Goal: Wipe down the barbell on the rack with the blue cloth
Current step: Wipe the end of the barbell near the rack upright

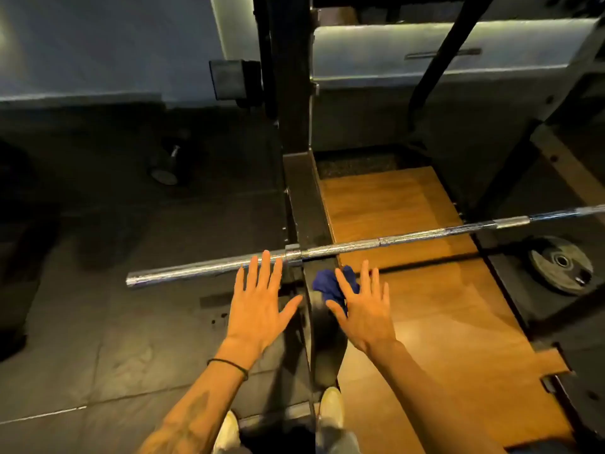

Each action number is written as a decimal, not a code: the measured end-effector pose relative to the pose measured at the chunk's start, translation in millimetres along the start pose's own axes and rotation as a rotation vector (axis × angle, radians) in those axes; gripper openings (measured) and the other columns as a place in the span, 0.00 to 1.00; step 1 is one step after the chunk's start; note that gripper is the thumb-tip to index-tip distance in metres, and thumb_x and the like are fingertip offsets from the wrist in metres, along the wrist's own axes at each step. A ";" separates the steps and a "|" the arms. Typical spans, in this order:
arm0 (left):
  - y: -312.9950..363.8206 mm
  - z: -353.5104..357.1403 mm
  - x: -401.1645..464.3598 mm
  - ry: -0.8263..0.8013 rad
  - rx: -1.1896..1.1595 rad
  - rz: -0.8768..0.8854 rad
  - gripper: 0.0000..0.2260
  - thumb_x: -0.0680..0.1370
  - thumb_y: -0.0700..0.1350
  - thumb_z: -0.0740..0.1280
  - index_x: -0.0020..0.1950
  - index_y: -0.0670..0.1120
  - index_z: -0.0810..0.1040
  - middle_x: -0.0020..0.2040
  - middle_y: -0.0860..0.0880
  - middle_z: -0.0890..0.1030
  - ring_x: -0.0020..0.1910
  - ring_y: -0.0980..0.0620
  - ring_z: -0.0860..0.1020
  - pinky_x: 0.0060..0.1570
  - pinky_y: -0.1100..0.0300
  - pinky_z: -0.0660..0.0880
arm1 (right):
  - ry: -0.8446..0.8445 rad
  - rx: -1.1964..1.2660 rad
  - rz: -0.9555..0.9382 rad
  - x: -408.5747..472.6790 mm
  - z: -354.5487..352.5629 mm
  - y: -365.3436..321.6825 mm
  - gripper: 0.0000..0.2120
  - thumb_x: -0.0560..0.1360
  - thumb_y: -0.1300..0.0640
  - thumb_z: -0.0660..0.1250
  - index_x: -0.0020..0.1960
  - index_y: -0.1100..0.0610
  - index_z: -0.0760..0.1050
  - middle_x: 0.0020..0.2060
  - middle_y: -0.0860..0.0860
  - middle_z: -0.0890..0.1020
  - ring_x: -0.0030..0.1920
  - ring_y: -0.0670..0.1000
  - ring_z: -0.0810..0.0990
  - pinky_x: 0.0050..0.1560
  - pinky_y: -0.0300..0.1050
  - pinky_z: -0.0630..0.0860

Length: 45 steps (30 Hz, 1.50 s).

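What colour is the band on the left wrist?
Black: a thin band around the left wrist, seen in the head view, the only one available.

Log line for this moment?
left hand: open, empty | right hand: open over blue cloth | barbell: racked, untouched

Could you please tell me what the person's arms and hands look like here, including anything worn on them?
Both forearms are bare, with no sleeves in view. The left hand has a thin dark band around its wrist, and a faint dark marking, possibly a tattoo, shows on that forearm. The right hand and its wrist carry nothing. No gloves or rings are visible on either hand.
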<state>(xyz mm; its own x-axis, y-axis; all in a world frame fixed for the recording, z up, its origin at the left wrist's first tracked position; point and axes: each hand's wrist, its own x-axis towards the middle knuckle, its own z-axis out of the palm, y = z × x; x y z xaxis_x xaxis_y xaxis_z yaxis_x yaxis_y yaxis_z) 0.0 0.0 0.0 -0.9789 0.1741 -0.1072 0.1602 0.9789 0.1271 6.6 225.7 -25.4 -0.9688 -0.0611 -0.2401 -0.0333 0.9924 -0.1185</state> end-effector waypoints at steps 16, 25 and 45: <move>-3.0 69.4 1.6 -0.049 0.039 -0.048 0.34 0.82 0.67 0.44 0.81 0.46 0.54 0.81 0.41 0.54 0.80 0.40 0.54 0.76 0.42 0.56 | 0.057 0.041 -0.005 18.2 74.7 23.8 0.33 0.82 0.39 0.47 0.81 0.56 0.57 0.79 0.63 0.56 0.79 0.64 0.58 0.72 0.62 0.67; -23.5 68.2 3.5 -0.053 0.030 -0.086 0.33 0.82 0.64 0.47 0.81 0.45 0.58 0.81 0.42 0.55 0.80 0.41 0.54 0.76 0.41 0.60 | 0.216 0.209 -0.114 15.4 53.4 -29.7 0.33 0.83 0.45 0.54 0.82 0.55 0.46 0.82 0.58 0.48 0.81 0.57 0.49 0.78 0.57 0.55; -219.8 124.7 -15.6 0.260 0.129 -0.333 0.33 0.82 0.62 0.50 0.80 0.42 0.61 0.81 0.41 0.56 0.80 0.41 0.56 0.76 0.41 0.59 | 0.246 -0.026 -0.684 135.3 144.3 -241.9 0.32 0.81 0.39 0.49 0.82 0.50 0.52 0.82 0.53 0.51 0.81 0.60 0.51 0.75 0.70 0.56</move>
<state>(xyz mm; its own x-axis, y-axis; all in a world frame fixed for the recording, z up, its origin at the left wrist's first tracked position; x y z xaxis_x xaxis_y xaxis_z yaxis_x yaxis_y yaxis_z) -4.1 -204.5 -149.2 -0.9766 -0.1696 0.1324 -0.1708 0.9853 0.0017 -81.1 -38.1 -168.3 -0.7559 -0.6465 0.1032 -0.6545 0.7429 -0.1406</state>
